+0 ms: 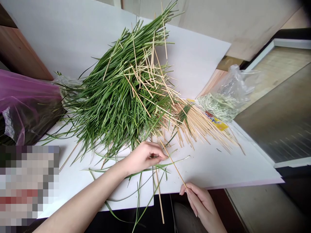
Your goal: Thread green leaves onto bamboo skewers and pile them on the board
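My right hand (200, 202) pinches the lower end of a thin bamboo skewer (177, 169), which slants up and away to the left. Beside the skewer's upper part, my left hand (147, 153) is closed on a few long green chives (178, 160); their pale ends cross the skewer and stick out to the right. Whether the skewer pierces them cannot be made out at the fingertips. Behind my left hand lies a big heap of chives (109, 94), with loose skewers scattered over it.
A fan of bamboo skewers (201, 121) lies right of the heap on the white board (218, 161). A clear bag (224, 100) of pale green strands stands at the right, a purple bag (26, 94) at the left. One skewer (159, 199) overhangs the front edge.
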`<state>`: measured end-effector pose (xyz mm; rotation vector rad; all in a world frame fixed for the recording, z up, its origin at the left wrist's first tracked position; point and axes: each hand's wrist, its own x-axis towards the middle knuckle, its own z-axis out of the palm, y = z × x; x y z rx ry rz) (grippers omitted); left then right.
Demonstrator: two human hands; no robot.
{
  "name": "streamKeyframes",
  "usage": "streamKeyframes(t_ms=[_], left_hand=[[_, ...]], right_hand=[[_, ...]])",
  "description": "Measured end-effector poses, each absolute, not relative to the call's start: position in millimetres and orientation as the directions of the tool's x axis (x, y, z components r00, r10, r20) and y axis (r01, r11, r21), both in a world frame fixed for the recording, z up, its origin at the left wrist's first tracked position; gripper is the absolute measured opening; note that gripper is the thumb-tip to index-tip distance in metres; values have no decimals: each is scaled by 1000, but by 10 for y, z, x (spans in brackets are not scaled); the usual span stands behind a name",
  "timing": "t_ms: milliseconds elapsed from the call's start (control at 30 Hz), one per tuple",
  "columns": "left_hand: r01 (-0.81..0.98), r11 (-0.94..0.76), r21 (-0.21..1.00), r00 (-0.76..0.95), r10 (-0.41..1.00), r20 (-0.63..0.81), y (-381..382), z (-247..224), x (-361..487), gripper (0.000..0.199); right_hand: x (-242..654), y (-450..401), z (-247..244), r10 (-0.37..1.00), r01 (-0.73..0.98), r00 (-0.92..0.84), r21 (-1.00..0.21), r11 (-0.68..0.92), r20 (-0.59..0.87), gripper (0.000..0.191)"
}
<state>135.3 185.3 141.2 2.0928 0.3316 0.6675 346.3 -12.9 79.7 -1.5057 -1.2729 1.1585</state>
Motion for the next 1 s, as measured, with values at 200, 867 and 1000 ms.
streamKeyframes(t_ms=[200, 867, 1000], left_hand=[[-8, -572, 820, 832, 451, 323, 1833, 1381, 1369, 14], [527, -540, 656, 531, 812, 241, 2062, 1585, 1159, 14], [610, -634, 475, 657, 740, 146, 2040, 1559, 1175, 7]], right_hand=[[3464, -127, 787, 991, 218, 63, -967, -129, -118, 44], [3489, -146, 771, 993, 203, 71, -973, -110, -98, 44], [3495, -137, 772, 993, 204, 65, -973, -109, -98, 44]])
